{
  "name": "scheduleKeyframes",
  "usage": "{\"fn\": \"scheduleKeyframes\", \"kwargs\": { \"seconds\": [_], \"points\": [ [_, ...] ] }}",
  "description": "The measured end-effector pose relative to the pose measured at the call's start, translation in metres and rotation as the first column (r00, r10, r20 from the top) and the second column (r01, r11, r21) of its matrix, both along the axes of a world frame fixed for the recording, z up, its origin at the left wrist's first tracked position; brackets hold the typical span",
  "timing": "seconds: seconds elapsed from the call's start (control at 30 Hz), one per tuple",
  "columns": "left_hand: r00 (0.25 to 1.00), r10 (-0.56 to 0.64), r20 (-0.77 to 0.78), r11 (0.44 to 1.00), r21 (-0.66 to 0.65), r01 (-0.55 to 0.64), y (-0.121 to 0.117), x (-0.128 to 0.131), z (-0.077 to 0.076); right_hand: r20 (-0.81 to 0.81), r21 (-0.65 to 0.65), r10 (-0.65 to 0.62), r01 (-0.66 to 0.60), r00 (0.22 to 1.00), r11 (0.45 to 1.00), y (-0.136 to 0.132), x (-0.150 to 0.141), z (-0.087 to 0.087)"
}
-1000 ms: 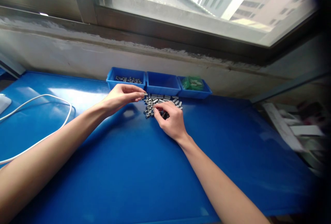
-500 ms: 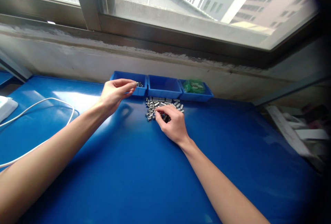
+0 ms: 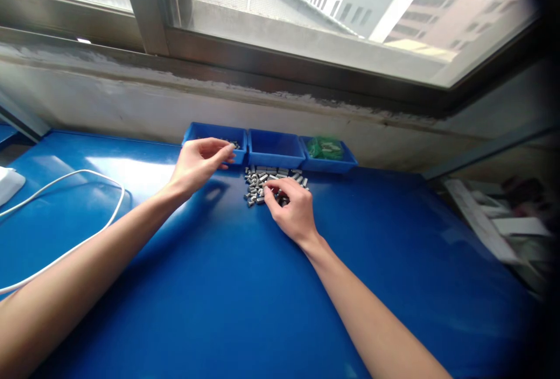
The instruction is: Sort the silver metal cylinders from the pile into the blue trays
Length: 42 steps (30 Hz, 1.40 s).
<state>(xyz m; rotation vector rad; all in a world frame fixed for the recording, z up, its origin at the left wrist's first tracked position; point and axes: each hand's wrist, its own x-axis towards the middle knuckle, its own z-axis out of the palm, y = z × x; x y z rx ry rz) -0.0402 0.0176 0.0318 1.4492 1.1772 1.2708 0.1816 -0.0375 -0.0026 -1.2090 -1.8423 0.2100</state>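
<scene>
Over the front of the left blue bin point(image 3: 238, 155), my left hand point(image 3: 199, 163) has thumb and forefinger pinched together; whatever is between them is too small to make out. Small dark and metallic pieces show inside that bin, partly behind the hand. My right hand point(image 3: 292, 207) rests at a pile of small silvery metal cylinders point(image 3: 258, 178) on the table. Its fingers curl down with thumb and forefinger close together at the pile's near side. The hand covers part of the pile, and I cannot make out what its fingertips grip.
Beside the left bin stand a middle blue bin point(image 3: 276, 160) and a right blue bin point(image 3: 345, 163), which holds a green plastic bag point(image 3: 324, 148). A white cable point(image 3: 102, 228) curves over the blue table point(image 3: 227, 309) at left, near a white device point(image 3: 9, 185). The window wall rises behind.
My left hand has lowered slightly at the left bin, its fingers still pinched. The right hand stays at the pile. The whole view has shifted a little.
</scene>
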Motion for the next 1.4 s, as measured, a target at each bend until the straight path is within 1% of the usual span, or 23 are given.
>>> {"fn": "scheduleKeyframes", "kwargs": {
  "seconds": [0.03, 0.1, 0.2, 0.27, 0.33, 0.43, 0.57, 0.67, 0.7, 0.77, 0.8, 0.83, 0.87, 0.9, 0.97, 1.0, 1.03, 1.1, 1.23, 1.27, 1.3, 1.33, 1.4],
  "points": [
    [0.993, -0.061, -0.102, 0.997, 0.037, 0.065, -0.002, 0.001, -0.001, -0.003, -0.004, -0.006, 0.006, 1.0, 1.0, 0.0, 0.0, 0.0],
    [0.935, -0.179, -0.305, 0.969, 0.111, 0.221, -0.005, 0.003, -0.004, -0.003, -0.012, -0.005, 0.005, 1.0, 1.0, 0.0, 0.0, 0.0],
    [0.777, -0.306, -0.55, 0.87, 0.17, 0.463, -0.009, 0.004, -0.006, -0.002, -0.004, 0.001, -0.001, 1.0, 1.0, 0.0, 0.0, 0.0],
    [0.692, -0.336, -0.639, 0.81, 0.179, 0.559, -0.011, 0.004, -0.007, 0.0, 0.002, 0.001, -0.001, 1.0, 1.0, 0.0, 0.0, 0.0],
    [0.651, -0.338, -0.68, 0.781, 0.184, 0.597, -0.01, 0.003, -0.009, 0.005, 0.001, -0.001, 0.001, 1.0, 1.0, 0.0, 0.0, 0.0],
    [0.625, -0.328, -0.709, 0.766, 0.187, 0.615, -0.008, 0.001, -0.011, 0.014, -0.002, -0.001, 0.001, 1.0, 1.0, -0.001, -0.001, 0.001],
    [0.612, -0.278, -0.74, 0.771, 0.208, 0.602, -0.005, -0.002, -0.013, 0.019, 0.0, 0.004, -0.004, 1.0, 1.0, -0.001, -0.001, 0.002],
    [0.628, -0.256, -0.735, 0.788, 0.217, 0.576, -0.005, -0.003, -0.013, 0.017, 0.001, 0.013, -0.013, 1.0, 1.0, -0.001, -0.001, 0.002],
    [0.651, -0.26, -0.713, 0.802, 0.216, 0.557, -0.005, -0.002, -0.012, 0.016, 0.001, 0.014, -0.014, 1.0, 1.0, -0.001, -0.001, 0.002],
    [0.739, -0.298, -0.604, 0.855, 0.175, 0.488, -0.007, 0.0, -0.009, 0.016, -0.002, 0.014, -0.014, 1.0, 1.0, -0.001, -0.001, 0.001],
    [0.796, -0.335, -0.505, 0.887, 0.117, 0.448, -0.008, 0.002, -0.007, 0.016, -0.002, 0.012, -0.012, 1.0, 1.0, -0.001, -0.001, 0.001],
    [0.851, -0.372, -0.371, 0.91, 0.036, 0.413, -0.01, 0.004, -0.006, 0.018, -0.003, 0.012, -0.012, 1.0, 1.0, -0.001, -0.001, 0.001],
    [0.893, -0.399, -0.21, 0.917, -0.064, 0.395, -0.011, 0.006, -0.004, 0.02, -0.002, 0.012, -0.011, 1.0, 1.0, -0.001, -0.001, 0.001],
    [0.916, -0.399, -0.042, 0.908, -0.156, 0.389, -0.012, 0.008, -0.003, 0.022, -0.003, 0.012, -0.012, 1.0, 1.0, -0.001, -0.001, 0.001],
    [0.905, -0.353, 0.236, 0.858, -0.303, 0.414, -0.012, 0.01, -0.003, 0.024, -0.004, 0.012, -0.012, 1.0, 1.0, -0.001, -0.001, 0.002],
    [0.89, -0.32, 0.326, 0.834, -0.35, 0.428, -0.012, 0.011, -0.004, 0.024, -0.006, 0.013, -0.013, 1.0, 1.0, -0.002, -0.002, 0.002],
    [0.875, -0.294, 0.384, 0.812, -0.383, 0.44, -0.012, 0.011, -0.005, 0.022, -0.008, 0.016, -0.015, 1.0, 1.0, -0.002, -0.002, 0.002],
    [0.86, -0.263, 0.437, 0.787, -0.418, 0.453, -0.011, 0.011, -0.007, 0.018, -0.009, 0.021, -0.021, 1.0, 1.0, -0.002, -0.002, 0.002],
    [0.863, -0.23, 0.449, 0.785, -0.439, 0.438, -0.01, 0.011, -0.006, 0.017, -0.003, 0.034, -0.034, 0.999, 0.999, -0.001, -0.001, 0.001],
    [0.869, -0.213, 0.447, 0.799, -0.433, 0.418, -0.009, 0.011, -0.005, 0.021, -0.002, 0.035, -0.035, 0.999, 0.999, -0.001, -0.001, 0.002],
    [0.878, -0.186, 0.441, 0.826, -0.414, 0.383, -0.009, 0.011, -0.004, 0.024, -0.001, 0.036, -0.036, 0.999, 0.999, -0.001, -0.001, 0.002],
    [0.891, -0.148, 0.429, 0.865, -0.381, 0.327, -0.008, 0.01, -0.002, 0.028, -0.001, 0.036, -0.036, 0.999, 0.999, -0.001, -0.001, 0.002],
    [0.923, -0.042, 0.383, 0.949, -0.273, 0.156, -0.005, 0.006, 0.0, 0.03, -0.003, 0.039, -0.039, 0.999, 0.999, -0.002, -0.001, 0.002]
  ]
}}
